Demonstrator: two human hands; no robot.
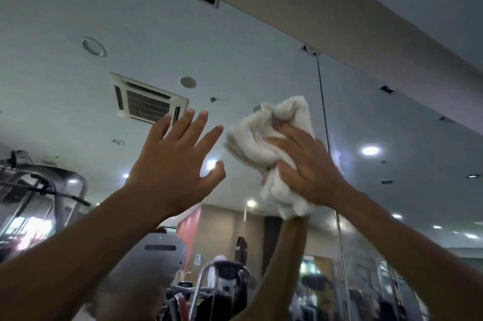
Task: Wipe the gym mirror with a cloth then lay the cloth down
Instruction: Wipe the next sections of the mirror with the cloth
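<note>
The right hand (311, 171) is raised high and lies over a bunched white cloth (261, 143), fingers spread with their tips sunk into the folds and the thumb hooked round its lower edge, pressing it against the mirror (392, 177). The left hand (172, 164) is up beside it, just left of the cloth and not touching it, fingers straight and fanned apart, holding nothing; whether its palm meets the glass cannot be told. Both bare forearms reach up from the bottom corners. The cloth sits just left of a thin vertical seam (322, 111) between two mirror panels, its left edge blurred. Below it the glass shows the reflection of the arm (287, 255) rising to meet the cloth. Further out the mirror reflects a pale ceiling with a square air-conditioning vent (149, 101) above the left hand, and round downlights, one of them lit (370, 150) to the right of the seam. Grey gym machines (39, 185) show in the reflection at lower left. A broad beige beam (339, 20) runs diagonally above the mirror's top edge.
</note>
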